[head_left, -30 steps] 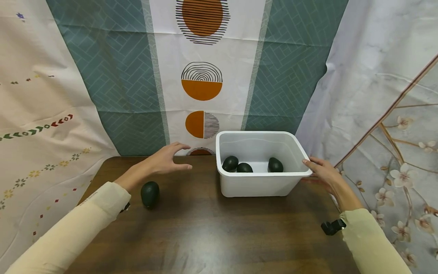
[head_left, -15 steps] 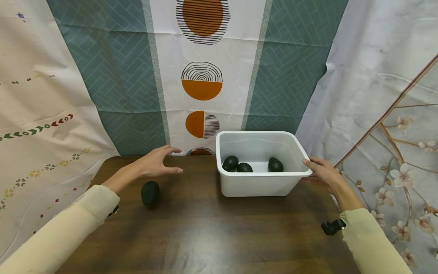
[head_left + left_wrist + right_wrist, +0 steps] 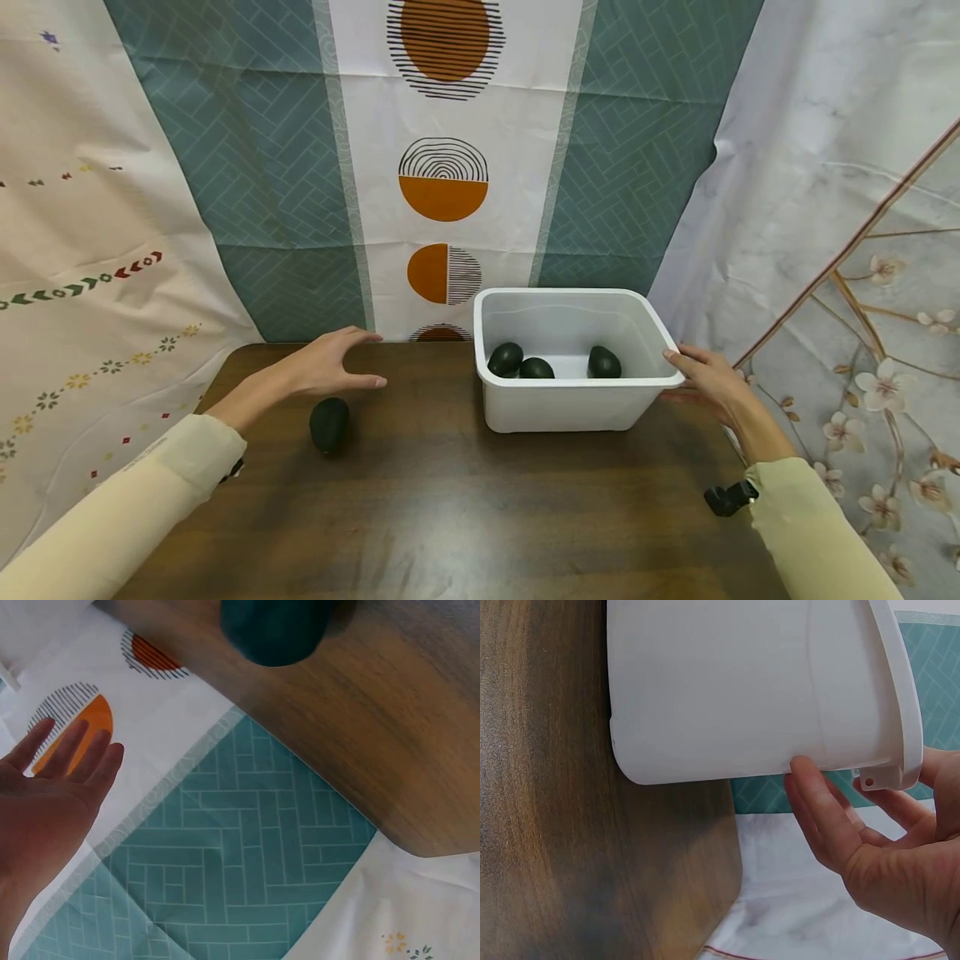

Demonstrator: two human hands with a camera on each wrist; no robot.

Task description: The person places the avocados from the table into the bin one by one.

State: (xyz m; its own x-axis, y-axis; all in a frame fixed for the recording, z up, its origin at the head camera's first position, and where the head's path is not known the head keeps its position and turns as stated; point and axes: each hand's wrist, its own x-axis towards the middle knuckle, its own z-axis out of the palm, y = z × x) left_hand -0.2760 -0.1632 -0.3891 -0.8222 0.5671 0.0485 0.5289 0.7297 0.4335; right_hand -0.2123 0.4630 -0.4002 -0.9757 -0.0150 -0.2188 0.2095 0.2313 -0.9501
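A dark green avocado lies on the table at the left; the left wrist view cuts it off at the top edge. Just behind and above it hovers my left hand, thumb and fingers spread apart, holding nothing. My right hand grips the right end of a white plastic bin. Its thumb lies over the rim, while the fingers touch the outer wall below in the right wrist view. Inside the bin sit a left avocado, a middle avocado and a right avocado.
The brown wooden table extends in front of the bin and between it and the loose avocado. A patterned cloth hangs along the back edge. More cloth borders the right side, and a cream cloth the left.
My left hand has moved left and slightly down, away from the bin and closer above the loose avocado. The right hand, the bin and the avocados stay where they were.
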